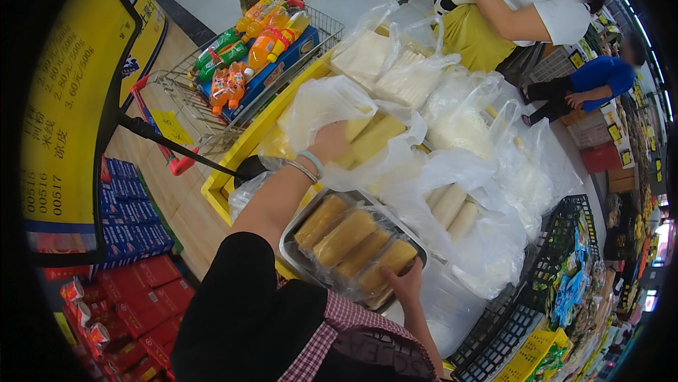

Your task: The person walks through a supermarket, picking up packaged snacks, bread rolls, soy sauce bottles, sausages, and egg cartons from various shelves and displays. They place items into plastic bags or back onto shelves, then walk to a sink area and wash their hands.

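My left hand (333, 141), with bracelets at its wrist, reaches into an open clear plastic bag (331, 101) by pale yellow rolls (378, 135); its fingers are mostly hidden. Below it, a metal tray (288, 247) holds several brown rolls (344, 236) in clear film. My right hand (405, 278) is at the tray's right end, its thumb on the nearest brown roll (389, 265) and its fingers around that roll's end. White rolls (455, 209) lie in another open bag to the right. Bagged white sheets (365, 56) and bagged white noodles (461, 122) stand farther off.
A yellow display rim (217, 183) borders the goods. A black sign pole (180, 146) crosses at left, near a shopping cart (328, 24) with bottled drinks. A plastic box (450, 302) and black baskets (492, 334) are at lower right. People stand beyond: one in white (529, 16), another in blue (601, 82).
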`<move>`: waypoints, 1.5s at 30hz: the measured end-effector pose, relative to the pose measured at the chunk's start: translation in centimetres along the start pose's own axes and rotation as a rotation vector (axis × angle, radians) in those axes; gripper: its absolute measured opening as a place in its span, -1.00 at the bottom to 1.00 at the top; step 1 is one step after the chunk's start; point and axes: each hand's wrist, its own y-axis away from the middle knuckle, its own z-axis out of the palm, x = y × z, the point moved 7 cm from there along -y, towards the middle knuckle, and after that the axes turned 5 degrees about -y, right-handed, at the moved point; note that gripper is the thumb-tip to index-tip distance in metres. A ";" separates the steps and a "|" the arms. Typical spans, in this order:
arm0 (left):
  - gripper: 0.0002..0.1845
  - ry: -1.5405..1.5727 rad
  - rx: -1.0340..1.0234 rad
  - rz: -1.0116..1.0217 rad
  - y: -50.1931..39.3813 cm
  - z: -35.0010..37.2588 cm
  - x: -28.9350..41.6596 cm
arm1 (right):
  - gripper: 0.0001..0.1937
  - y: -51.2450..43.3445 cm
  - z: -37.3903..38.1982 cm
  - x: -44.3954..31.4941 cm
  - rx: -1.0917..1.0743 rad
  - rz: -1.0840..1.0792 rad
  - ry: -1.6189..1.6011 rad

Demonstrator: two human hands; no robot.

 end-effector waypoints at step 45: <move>-0.54 0.275 0.321 0.346 16.6 -2.6 8.5 | -0.07 -0.3 0.7 0.5 -0.020 -0.147 0.244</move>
